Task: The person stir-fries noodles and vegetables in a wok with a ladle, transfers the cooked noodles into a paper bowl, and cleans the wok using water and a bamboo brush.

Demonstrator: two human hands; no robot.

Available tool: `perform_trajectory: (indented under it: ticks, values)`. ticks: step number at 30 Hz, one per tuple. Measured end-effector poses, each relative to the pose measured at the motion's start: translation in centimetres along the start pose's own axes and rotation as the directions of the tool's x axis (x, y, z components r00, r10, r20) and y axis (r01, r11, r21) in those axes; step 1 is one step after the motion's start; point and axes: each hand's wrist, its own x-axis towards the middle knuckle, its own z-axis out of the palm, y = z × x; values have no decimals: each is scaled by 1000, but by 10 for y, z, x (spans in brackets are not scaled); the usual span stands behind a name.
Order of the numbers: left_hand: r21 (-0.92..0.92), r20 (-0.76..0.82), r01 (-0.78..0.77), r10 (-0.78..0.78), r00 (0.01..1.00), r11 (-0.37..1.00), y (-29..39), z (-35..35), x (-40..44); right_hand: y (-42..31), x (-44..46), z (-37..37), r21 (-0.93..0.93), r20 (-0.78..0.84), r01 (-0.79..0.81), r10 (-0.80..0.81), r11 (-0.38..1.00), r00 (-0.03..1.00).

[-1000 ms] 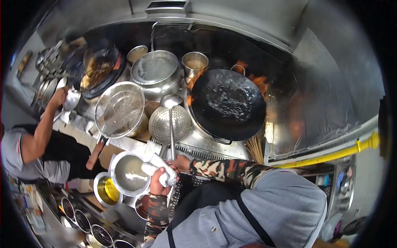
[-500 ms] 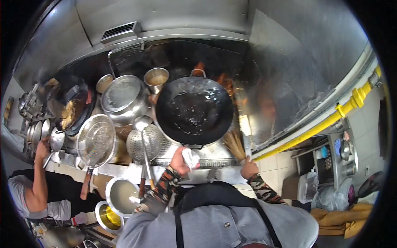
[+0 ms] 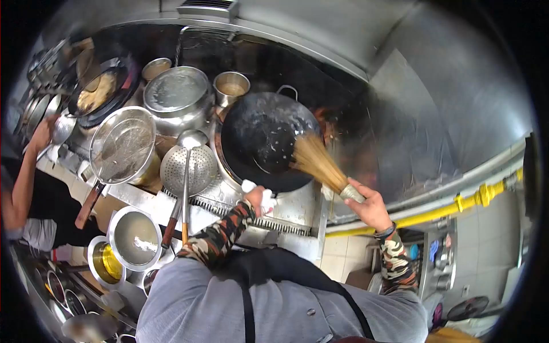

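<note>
My right hand (image 3: 370,207) grips the bound end of a bamboo brush (image 3: 320,163), whose bristles reach over the right side of the black wok (image 3: 257,134). Clear liquid shines inside the wok, which sits on the burner. My left hand (image 3: 255,201) is closed on a white cloth (image 3: 266,199) at the wok's near rim. To the left of that hand, a steel ladle (image 3: 187,166) lies across a perforated skimmer (image 3: 197,172).
A lidded steel pot (image 3: 177,91) and a small steel pot (image 3: 231,84) stand behind. A wire strainer (image 3: 123,146) is to the left. A co-worker's arm (image 3: 26,177) holds a ladle near another wok. A yellow pipe (image 3: 423,216) runs along the right.
The brush has been picked up from beside the stove and moved into the wok by my right hand. My left hand, with the cloth, has come to the wok's near rim.
</note>
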Motion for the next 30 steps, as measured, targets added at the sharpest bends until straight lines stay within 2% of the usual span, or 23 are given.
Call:
perform_trajectory:
  ticks: [2,4,5,8,9,10,11,12,13,14,15,17,18,19,20,21,22,23,25,27,28,29,30]
  values:
    - [35,54,-51,50,997,998,-6,8,-8,1,44,5,-427,304,92,47,899,952]
    - [-4,83,-42,42,996,999,-11,-2,0,41,106,47,-511,569,257,98,820,816]
    - [-16,61,-63,64,996,998,-9,-2,-2,76,138,80,-483,587,206,141,851,797]
    - [-9,13,-114,114,993,993,-9,-8,1,125,254,176,-643,231,38,146,765,962]
    - [3,-5,-135,135,991,991,-9,-8,2,89,267,192,-517,162,77,9,853,987]
    - [15,-35,-149,150,988,989,-7,-10,4,77,266,205,-392,177,77,-7,917,984]
    - [68,-70,-174,178,981,982,-7,-11,6,70,249,220,-504,103,78,-30,860,994]
    - [293,-73,-232,264,962,928,-6,-12,7,70,222,214,-404,234,-6,109,915,966]
    - [714,-8,-308,447,895,629,-4,-14,2,64,199,206,-340,335,43,79,939,939]
    - [970,155,-233,578,801,63,1,-15,-7,57,176,198,-267,433,78,47,960,900]
    - [963,260,-163,590,764,-214,5,-13,-18,58,144,180,-227,494,236,-97,945,864]
    - [904,425,-282,594,683,-323,9,-21,-31,59,112,128,-438,566,288,13,851,824]
    - [920,392,-285,609,689,-270,6,-22,-25,63,126,104,-529,578,274,104,803,809]
    - [933,359,-288,624,694,-217,3,-23,-19,68,154,105,-659,430,157,198,735,881]
    - [686,-6,-374,518,855,624,4,-14,-15,75,184,105,-756,266,16,284,655,921]
    - [-89,-133,-153,140,981,984,2,-6,-12,85,215,121,-734,152,-93,297,672,943]
    - [-85,-87,-130,123,989,988,0,-6,-16,95,246,138,-694,36,-196,305,693,952]
    - [-83,-38,-117,114,993,990,2,-6,-17,98,266,148,-558,149,-119,241,821,959]
    - [-103,-118,-187,175,977,977,-4,-8,-6,97,233,201,-281,97,-70,101,957,990]
    - [117,-73,-294,304,950,948,-14,-27,19,116,196,230,-33,219,113,-103,993,970]
    - [439,35,-466,504,863,768,-22,-45,41,107,174,218,1,346,33,-31,999,938]
    - [617,150,-572,633,759,541,-31,-58,60,91,158,190,-100,438,65,-15,993,899]
    - [582,89,-514,580,810,630,-32,-56,57,73,142,161,-192,525,117,1,974,851]
